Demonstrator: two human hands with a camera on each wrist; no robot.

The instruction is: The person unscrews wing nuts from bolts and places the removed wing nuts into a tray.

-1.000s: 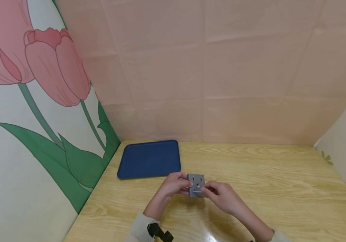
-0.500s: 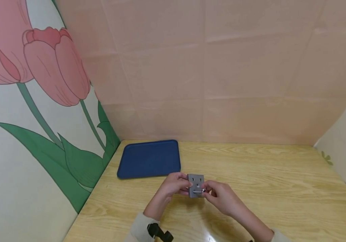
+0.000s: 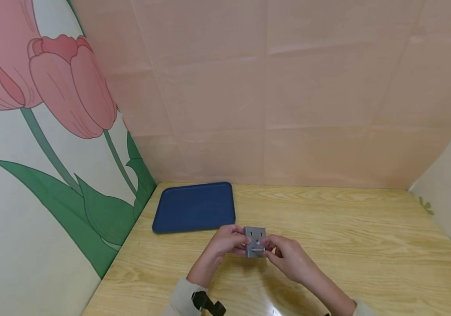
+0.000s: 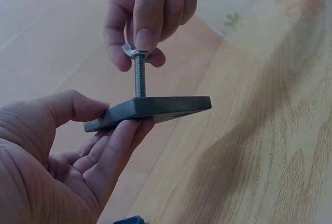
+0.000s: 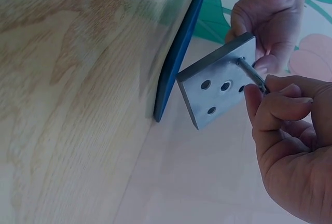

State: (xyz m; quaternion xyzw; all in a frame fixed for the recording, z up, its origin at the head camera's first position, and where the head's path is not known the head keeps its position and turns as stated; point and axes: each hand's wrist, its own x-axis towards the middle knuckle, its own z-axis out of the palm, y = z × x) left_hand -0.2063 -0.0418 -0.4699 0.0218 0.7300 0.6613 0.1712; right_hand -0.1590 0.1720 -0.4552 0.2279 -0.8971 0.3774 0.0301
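Note:
My left hand (image 3: 224, 241) holds a square grey metal plate (image 3: 254, 241) by its left edge, above the table, with the thumb on one face and fingers beneath. Several holes show in the plate in the right wrist view. From near one edge a threaded bolt (image 4: 140, 81) stands out at right angles to the plate. At the bolt's outer end is a small metal wing nut (image 4: 127, 50). Thumb and fingertips of my right hand (image 3: 290, 259) pinch this wing nut and partly hide it. A gap of bare thread shows between the nut and the plate.
A blue tray (image 3: 194, 208) lies at the back left of the wood-grain table (image 3: 348, 232), just beyond my left hand. A pinkish sheet (image 3: 265, 109) hangs along the back, and a tulip-printed wall (image 3: 51, 175) borders the left side.
The right fingers have shifted slightly at the bolt's end, so that more of the end shows between them than one second ago. The plate and left hand stay nearly still.

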